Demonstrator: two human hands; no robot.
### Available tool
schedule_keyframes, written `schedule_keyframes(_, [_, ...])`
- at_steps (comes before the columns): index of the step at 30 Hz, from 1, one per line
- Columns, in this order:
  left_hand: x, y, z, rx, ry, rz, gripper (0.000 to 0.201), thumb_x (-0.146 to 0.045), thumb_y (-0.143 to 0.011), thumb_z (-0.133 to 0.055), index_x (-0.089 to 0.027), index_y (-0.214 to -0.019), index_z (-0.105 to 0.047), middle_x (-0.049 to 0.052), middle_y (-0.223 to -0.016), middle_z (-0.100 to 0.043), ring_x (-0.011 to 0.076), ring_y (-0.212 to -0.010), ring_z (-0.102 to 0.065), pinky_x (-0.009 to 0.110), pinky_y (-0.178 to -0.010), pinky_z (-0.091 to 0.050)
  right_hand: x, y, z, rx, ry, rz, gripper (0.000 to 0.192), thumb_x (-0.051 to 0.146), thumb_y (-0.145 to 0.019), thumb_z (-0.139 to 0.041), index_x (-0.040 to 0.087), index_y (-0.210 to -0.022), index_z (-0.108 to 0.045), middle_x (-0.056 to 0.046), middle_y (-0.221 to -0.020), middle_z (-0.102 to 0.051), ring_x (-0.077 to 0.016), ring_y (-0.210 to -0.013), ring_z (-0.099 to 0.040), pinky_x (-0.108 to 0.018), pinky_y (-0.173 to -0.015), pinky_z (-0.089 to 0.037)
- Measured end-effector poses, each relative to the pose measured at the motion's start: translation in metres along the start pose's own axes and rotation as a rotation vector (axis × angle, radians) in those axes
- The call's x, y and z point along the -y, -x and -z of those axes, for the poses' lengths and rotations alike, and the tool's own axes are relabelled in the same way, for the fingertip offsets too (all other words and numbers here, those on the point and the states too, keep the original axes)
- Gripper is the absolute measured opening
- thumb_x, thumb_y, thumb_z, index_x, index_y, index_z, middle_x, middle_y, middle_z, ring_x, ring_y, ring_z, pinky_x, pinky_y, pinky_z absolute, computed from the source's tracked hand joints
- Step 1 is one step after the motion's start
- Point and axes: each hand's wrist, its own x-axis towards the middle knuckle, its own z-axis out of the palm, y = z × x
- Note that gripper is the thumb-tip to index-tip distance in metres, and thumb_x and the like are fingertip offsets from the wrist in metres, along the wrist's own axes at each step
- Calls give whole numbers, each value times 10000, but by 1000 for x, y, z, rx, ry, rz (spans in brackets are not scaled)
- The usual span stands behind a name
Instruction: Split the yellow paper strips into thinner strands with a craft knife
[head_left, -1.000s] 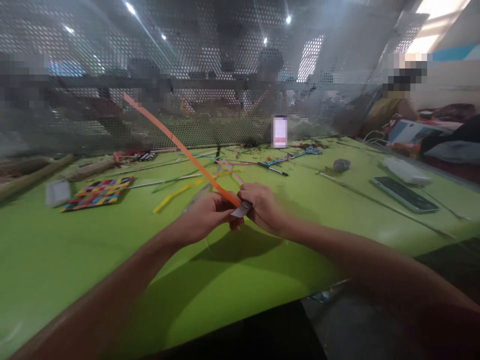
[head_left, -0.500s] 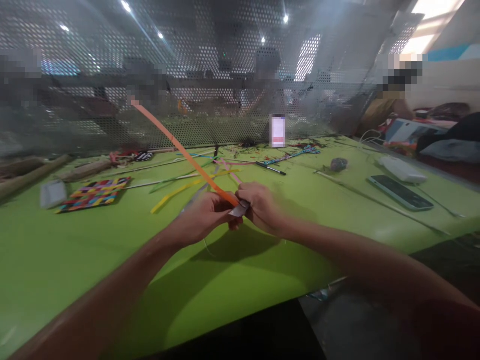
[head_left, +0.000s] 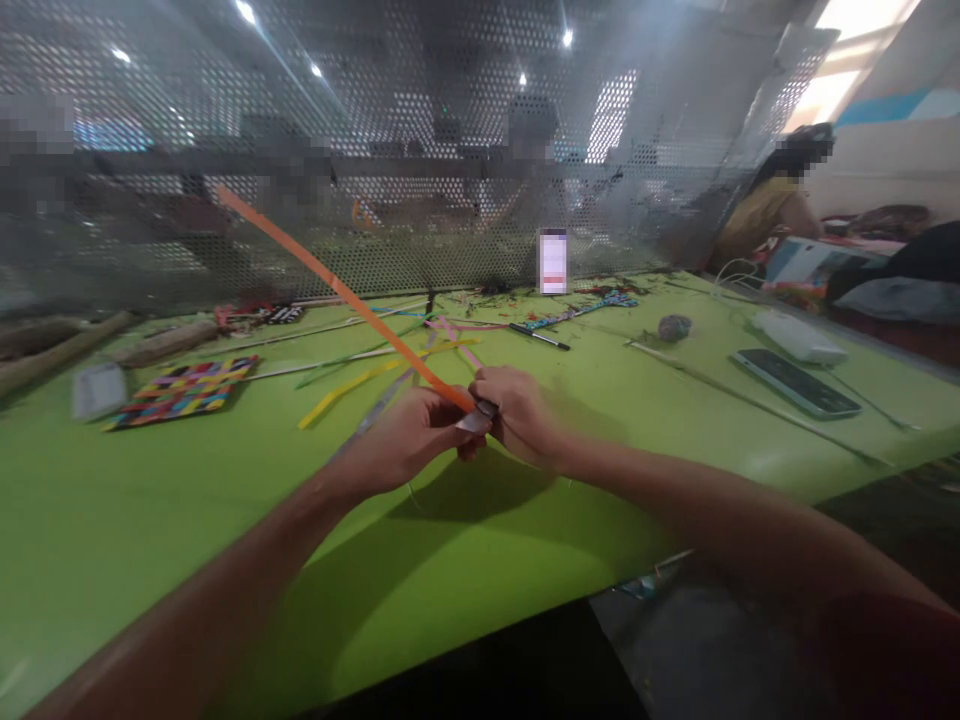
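Near edge: the green bench (head_left: 150, 540) is bare along its front edge, with both forearms reaching in over it.
Left hand: the left hand (head_left: 409, 437) is held above the middle of the bench, its fingers (head_left: 457, 425) curled shut and pinching the low end of the orange strip (head_left: 337, 287).
Right hand: the right hand (head_left: 517, 412) meets the left one, touching it, with its fingers closed on the same end of the strip and on a small grey piece (head_left: 478, 420) between the two hands; what that piece is cannot be told.
Orange strip: from the pinch it rises up and away to the left, clear of the bench, with its far end free in front of the mesh screen (head_left: 420, 140).
Middle of the bench: loose paper strips (head_left: 375, 375), yellow, green, grey and pink, lie crossed just beyond the hands.
Left side: a woven multicoloured mat (head_left: 180, 390) lies flat, with a pale small object (head_left: 97, 388) just beside it toward the left edge.
Right side: a phone (head_left: 795, 382) lies flat near the right edge, with a white block (head_left: 795, 338) beyond it.
Far part: a pen (head_left: 538, 336) and a small grey ball (head_left: 673, 326) lie past the strips.
Far edge: a small upright screen (head_left: 553, 261) stands against the mesh.
Far right corner: another person (head_left: 765, 215) sits there.
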Motion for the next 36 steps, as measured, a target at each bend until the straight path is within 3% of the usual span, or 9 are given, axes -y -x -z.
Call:
schedule_keyframes(24, [-8,0,-7,-84,-86,48,239,-341,-840,-664,-165,-678,-678,14,-659,-680,153,-631,-620,259,-616,-500,-5,1,-6,30,2,-27,201,125,-762,-619,136,-590,-514,9,-618,-468,-94,-596,-386,-225,-585,-248])
schedule_keyframes(32, [-4,0,-1,-23,-6,53,238,-355,-839,-681,-158,-706,-688,10,-685,-680,142,-660,-610,258,-667,-491,-5,2,-5,18,-32,-8,225,130,-754,-630,139,-580,-488,17,-612,-467,-84,-578,-364,-220,-592,-255])
schedule_keyframes(36, [-2,-1,5,-67,91,60,217,-347,-839,-690,-146,-758,-702,13,-689,-676,136,-660,-609,265,-679,-495,-9,-1,1,14,-44,-12,218,79,-775,-551,139,-581,-471,23,-590,-449,-78,-571,-353,-215,-589,-252])
